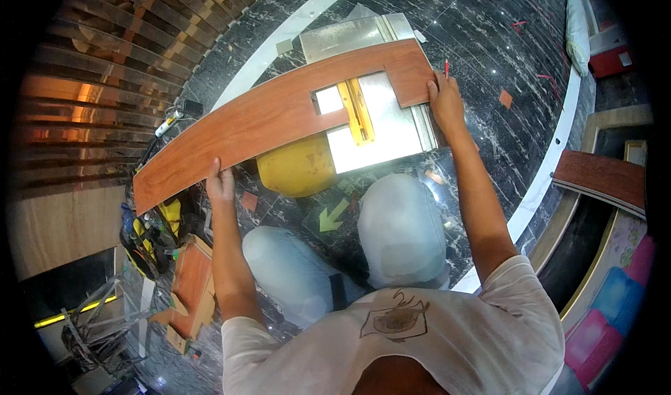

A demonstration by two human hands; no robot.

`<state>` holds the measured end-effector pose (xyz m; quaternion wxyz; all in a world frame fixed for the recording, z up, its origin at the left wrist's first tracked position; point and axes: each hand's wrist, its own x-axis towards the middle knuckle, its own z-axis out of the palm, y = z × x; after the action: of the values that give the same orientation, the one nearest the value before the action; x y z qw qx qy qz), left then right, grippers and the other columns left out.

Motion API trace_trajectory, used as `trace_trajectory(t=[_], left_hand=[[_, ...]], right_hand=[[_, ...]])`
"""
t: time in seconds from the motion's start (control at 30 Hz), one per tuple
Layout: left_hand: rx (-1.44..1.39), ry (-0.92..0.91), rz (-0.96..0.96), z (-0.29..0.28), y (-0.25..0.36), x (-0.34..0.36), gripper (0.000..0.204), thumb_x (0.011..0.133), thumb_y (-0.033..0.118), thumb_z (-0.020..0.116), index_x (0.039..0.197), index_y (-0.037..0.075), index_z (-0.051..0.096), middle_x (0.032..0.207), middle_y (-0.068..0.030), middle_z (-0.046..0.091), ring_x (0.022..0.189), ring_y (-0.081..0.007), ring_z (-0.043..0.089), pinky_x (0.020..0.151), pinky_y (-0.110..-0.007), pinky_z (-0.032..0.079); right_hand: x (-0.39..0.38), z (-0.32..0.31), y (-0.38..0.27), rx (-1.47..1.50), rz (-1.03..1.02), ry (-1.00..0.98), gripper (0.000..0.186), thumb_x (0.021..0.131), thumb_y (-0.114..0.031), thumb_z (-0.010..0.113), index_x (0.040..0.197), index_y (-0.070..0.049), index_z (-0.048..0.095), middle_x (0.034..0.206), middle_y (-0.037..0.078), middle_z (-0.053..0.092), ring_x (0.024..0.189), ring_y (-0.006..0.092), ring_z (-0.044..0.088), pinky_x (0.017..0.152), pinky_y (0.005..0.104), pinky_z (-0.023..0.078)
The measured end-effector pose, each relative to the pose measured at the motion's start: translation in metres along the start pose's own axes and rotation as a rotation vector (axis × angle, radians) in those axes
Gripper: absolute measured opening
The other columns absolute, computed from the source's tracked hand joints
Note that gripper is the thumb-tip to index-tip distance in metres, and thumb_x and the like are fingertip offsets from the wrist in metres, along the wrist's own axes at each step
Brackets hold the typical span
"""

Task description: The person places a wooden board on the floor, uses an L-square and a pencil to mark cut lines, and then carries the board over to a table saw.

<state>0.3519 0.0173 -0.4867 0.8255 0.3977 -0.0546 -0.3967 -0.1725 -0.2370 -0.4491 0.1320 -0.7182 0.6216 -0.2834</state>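
A long reddish-brown wood plank (265, 126) lies slantwise before me, with a rectangular notch cut into its right part. My left hand (221, 184) grips its near edge toward the left end, thumb on top and the other fingers underneath. At the right end, my right hand (447, 103) is closed on the plank's edge. A red pencil (446, 68) sticks up by the right fingers; whether they hold it cannot be told. Under the plank is a shiny silver metal box (384, 147). Through the notch shows a slotted yellow bar (356, 112) lying on the metal.
A rounded yellow object (297, 168) sits beside the metal box, partly under the plank. Cut wood offcuts (192, 290) and a yellow-black bag (143, 245) lie at left. Slatted panelling (126, 67) stands far left. Another brown board (601, 178) is at right. Small scraps dot the dark marble floor (503, 39).
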Motion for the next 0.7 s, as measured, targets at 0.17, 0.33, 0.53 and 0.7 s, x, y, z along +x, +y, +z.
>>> trace_trajectory(t=[0.17, 0.33, 0.53, 0.7], left_hand=[[0.024, -0.012, 0.012, -0.007, 0.002, 0.0, 0.046, 0.093, -0.009, 0.057, 0.138, -0.004, 0.047, 0.141, -0.0167, 0.052, 0.13, -0.0305, 0.052, 0.114, -0.046, 0.043], [-0.023, -0.023, -0.056, 0.0, 0.001, -0.004, 0.047, 0.093, -0.009, 0.058, 0.138, -0.003, 0.048, 0.142, -0.0159, 0.052, 0.131, -0.0307, 0.051, 0.114, -0.047, 0.043], [-0.004, 0.089, 0.018, 0.024, 0.008, -0.005, 0.046, 0.091, -0.01, 0.06, 0.135, -0.002, 0.05, 0.141, -0.0156, 0.053, 0.13, -0.0305, 0.052, 0.114, -0.048, 0.043], [-0.062, 0.076, 0.117, 0.037, 0.033, -0.021, 0.044, 0.092, -0.011, 0.057, 0.134, -0.005, 0.049, 0.138, -0.0203, 0.053, 0.127, -0.0329, 0.053, 0.111, -0.05, 0.047]], right_hand=[[-0.003, -0.002, -0.004, 0.025, 0.017, -0.021, 0.042, 0.1, -0.026, 0.055, 0.135, -0.002, 0.056, 0.117, 0.025, 0.059, 0.106, 0.0421, 0.06, 0.092, 0.0456, 0.048], [-0.002, -0.002, 0.004, 0.013, -0.004, -0.007, 0.042, 0.099, -0.026, 0.056, 0.133, -0.001, 0.057, 0.115, 0.025, 0.06, 0.106, 0.0424, 0.06, 0.092, 0.0453, 0.048], [0.023, -0.008, 0.012, 0.233, -0.019, -0.014, 0.038, 0.101, -0.029, 0.054, 0.124, 0.001, 0.064, 0.102, 0.019, 0.066, 0.099, 0.0338, 0.064, 0.087, 0.0408, 0.049], [0.011, -0.011, 0.063, 0.391, 0.294, -0.124, 0.042, 0.104, -0.033, 0.05, 0.117, 0.001, 0.071, 0.083, 0.004, 0.065, 0.079, 0.0146, 0.057, 0.076, 0.0303, 0.046]])
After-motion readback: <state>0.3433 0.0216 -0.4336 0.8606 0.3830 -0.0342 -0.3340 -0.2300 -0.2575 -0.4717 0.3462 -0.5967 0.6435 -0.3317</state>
